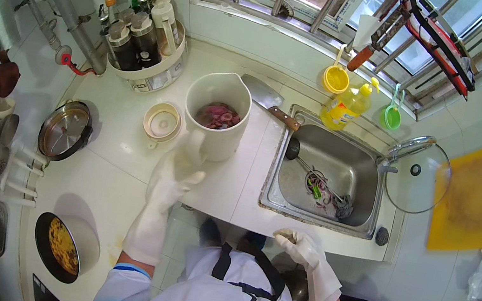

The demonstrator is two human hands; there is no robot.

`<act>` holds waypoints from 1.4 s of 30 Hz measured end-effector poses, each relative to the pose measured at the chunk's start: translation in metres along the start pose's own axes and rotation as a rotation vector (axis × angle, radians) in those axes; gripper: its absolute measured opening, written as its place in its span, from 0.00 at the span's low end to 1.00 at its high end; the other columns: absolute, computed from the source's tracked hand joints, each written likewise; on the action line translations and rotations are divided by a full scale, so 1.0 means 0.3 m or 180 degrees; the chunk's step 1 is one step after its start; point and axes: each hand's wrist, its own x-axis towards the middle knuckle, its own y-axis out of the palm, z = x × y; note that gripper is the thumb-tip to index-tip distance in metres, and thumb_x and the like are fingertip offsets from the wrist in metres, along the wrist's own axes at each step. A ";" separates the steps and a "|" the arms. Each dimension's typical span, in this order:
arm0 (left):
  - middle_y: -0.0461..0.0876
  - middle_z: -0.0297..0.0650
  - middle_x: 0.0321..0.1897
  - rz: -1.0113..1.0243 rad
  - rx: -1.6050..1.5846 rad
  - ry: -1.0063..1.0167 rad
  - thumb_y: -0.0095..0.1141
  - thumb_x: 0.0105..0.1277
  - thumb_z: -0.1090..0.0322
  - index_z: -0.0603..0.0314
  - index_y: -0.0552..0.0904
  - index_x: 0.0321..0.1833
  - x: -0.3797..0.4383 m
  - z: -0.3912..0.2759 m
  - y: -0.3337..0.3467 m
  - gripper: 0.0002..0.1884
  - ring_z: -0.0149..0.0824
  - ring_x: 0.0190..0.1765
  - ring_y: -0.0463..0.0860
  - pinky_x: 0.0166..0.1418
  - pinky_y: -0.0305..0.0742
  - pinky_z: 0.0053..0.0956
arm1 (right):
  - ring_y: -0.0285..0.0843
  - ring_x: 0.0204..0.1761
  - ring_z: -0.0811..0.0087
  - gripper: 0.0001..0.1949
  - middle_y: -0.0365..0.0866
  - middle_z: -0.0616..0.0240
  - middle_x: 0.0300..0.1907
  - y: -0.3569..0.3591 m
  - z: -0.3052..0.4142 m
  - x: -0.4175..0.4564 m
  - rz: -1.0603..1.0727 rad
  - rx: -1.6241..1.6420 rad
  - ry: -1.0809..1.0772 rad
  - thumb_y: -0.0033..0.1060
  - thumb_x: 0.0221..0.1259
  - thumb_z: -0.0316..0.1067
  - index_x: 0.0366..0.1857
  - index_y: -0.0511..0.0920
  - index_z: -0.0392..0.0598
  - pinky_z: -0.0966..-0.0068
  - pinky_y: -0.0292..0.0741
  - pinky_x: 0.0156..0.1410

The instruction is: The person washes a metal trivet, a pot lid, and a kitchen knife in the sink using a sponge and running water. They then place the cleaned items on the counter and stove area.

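Observation:
My left hand, in a white rubber glove, is at the handle of a tall white plastic pitcher and appears closed around it. Chopped purple-red pieces lie inside the pitcher, which stands upright on the white counter. Just left of it sits a small round cream-coloured lid or dish. My right hand, also gloved, hangs by the counter's front edge below the sink, its fingers loosely curled. Whether anything is between those fingers cannot be seen.
A cleaver lies behind the pitcher, its handle reaching the sink. Inside the sink are a ladle and vegetable scraps. A pot of yellow food, a glass lid and a bottle caddy occupy the left side.

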 end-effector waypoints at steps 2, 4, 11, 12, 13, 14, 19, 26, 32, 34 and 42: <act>0.84 0.44 0.53 -0.0414 0.0560 0.0129 0.70 0.68 0.63 0.63 0.79 0.62 0.037 -0.012 0.064 0.23 0.33 0.52 0.84 0.53 0.81 0.29 | 0.86 0.50 0.74 0.16 0.91 0.66 0.48 0.016 -0.029 -0.002 0.0016 0.0033 0.0098 0.61 0.76 0.41 0.58 0.86 0.45 0.74 0.79 0.60; 0.85 0.45 0.48 -0.0559 0.0046 -0.0483 0.69 0.69 0.62 0.63 0.81 0.57 0.093 0.010 0.119 0.19 0.34 0.47 0.85 0.47 0.80 0.30 | 0.86 0.50 0.75 0.16 0.91 0.67 0.47 0.033 -0.066 0.011 -0.0010 0.0097 0.0256 0.61 0.77 0.41 0.59 0.85 0.45 0.74 0.79 0.60; 0.81 0.34 0.27 -0.0560 -0.0304 0.0205 0.67 0.69 0.65 0.61 0.82 0.45 0.190 -0.028 0.125 0.09 0.27 0.26 0.78 0.29 0.71 0.25 | 0.87 0.57 0.65 0.20 0.90 0.58 0.55 -0.035 -0.051 -0.028 0.0054 0.0064 0.0003 0.59 0.77 0.47 0.60 0.84 0.43 0.70 0.79 0.65; 0.81 0.33 0.27 -0.0536 -0.0699 -0.0440 0.68 0.67 0.66 0.62 0.82 0.45 0.154 -0.156 0.130 0.10 0.27 0.25 0.78 0.27 0.70 0.24 | 0.87 0.57 0.66 0.20 0.90 0.57 0.54 -0.061 -0.070 -0.029 -0.0049 0.0017 -0.0065 0.59 0.77 0.46 0.60 0.84 0.43 0.70 0.78 0.66; 0.82 0.34 0.28 -0.0221 -0.0847 -0.0359 0.70 0.65 0.66 0.63 0.82 0.45 0.110 -0.205 0.109 0.11 0.28 0.25 0.78 0.27 0.71 0.24 | 0.87 0.57 0.65 0.20 0.90 0.57 0.54 -0.078 -0.083 -0.026 -0.0213 0.0356 -0.0123 0.60 0.76 0.46 0.60 0.84 0.43 0.69 0.78 0.66; 0.82 0.34 0.28 0.0095 -0.0980 -0.0296 0.71 0.64 0.67 0.64 0.83 0.45 0.077 -0.231 0.094 0.13 0.28 0.24 0.79 0.26 0.71 0.24 | 0.87 0.57 0.65 0.20 0.90 0.56 0.54 -0.100 -0.096 -0.019 -0.0360 0.0703 -0.0176 0.61 0.75 0.45 0.61 0.83 0.42 0.68 0.79 0.66; 0.82 0.35 0.24 0.0424 -0.1116 -0.0377 0.75 0.58 0.69 0.66 0.84 0.41 0.019 -0.415 0.258 0.13 0.27 0.24 0.79 0.26 0.71 0.23 | 0.53 0.85 0.56 0.47 0.57 0.50 0.83 -0.375 0.121 -0.035 -0.0441 0.2686 -0.1956 0.71 0.67 0.52 0.83 0.54 0.40 0.59 0.50 0.88; 0.83 0.38 0.21 0.1274 -0.0810 -0.0533 0.75 0.54 0.73 0.71 0.84 0.38 -0.048 -0.534 0.553 0.14 0.28 0.18 0.81 0.20 0.71 0.23 | 0.64 0.79 0.64 0.47 0.68 0.55 0.77 -0.550 0.152 -0.033 -0.0290 0.2921 -0.2279 0.71 0.67 0.54 0.82 0.56 0.39 0.63 0.58 0.84; 0.84 0.39 0.22 0.1195 -0.0759 -0.0819 0.74 0.57 0.75 0.72 0.84 0.42 -0.022 -0.586 0.683 0.13 0.28 0.19 0.81 0.21 0.73 0.22 | 0.65 0.78 0.63 0.39 0.69 0.53 0.75 -0.662 0.129 -0.001 -0.0289 0.2909 -0.2193 0.62 0.69 0.39 0.80 0.57 0.37 0.64 0.59 0.84; 0.84 0.39 0.23 0.1496 -0.1059 -0.0801 0.73 0.57 0.76 0.73 0.83 0.43 -0.011 -0.577 0.756 0.14 0.28 0.20 0.82 0.21 0.73 0.22 | 0.66 0.77 0.63 0.37 0.69 0.52 0.75 -0.721 0.064 -0.020 -0.0457 0.3107 -0.2211 0.60 0.69 0.37 0.80 0.58 0.37 0.65 0.59 0.84; 0.85 0.40 0.29 0.1804 -0.1859 -0.0844 0.77 0.54 0.75 0.71 0.83 0.42 0.088 -0.488 0.745 0.16 0.31 0.28 0.85 0.24 0.76 0.24 | 0.67 0.77 0.63 0.41 0.70 0.54 0.76 -0.695 0.107 -0.012 -0.0822 0.3053 -0.1966 0.69 0.66 0.45 0.80 0.60 0.39 0.65 0.62 0.82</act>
